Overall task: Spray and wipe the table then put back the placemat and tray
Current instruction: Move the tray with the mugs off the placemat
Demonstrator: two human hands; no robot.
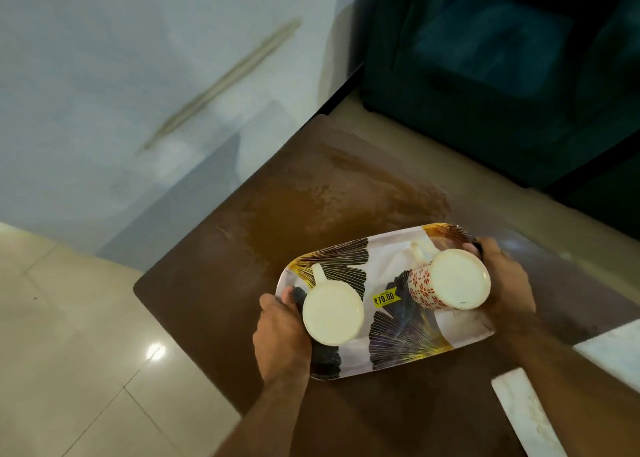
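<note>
1. We grip the tray [384,304] between both hands; our left hand [282,335] clamps its near-left end, our right hand [507,283] its far-right end.
2. The tray is over the brown tabletop [311,196]; two cups [332,312] stand on it.

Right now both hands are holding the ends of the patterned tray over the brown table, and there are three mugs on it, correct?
Not quite: the head view shows two mugs, not three, a plain mug and a red-flowered mug. The rest holds: the left hand and the right hand grip the ends of the tray over the brown table.
</note>
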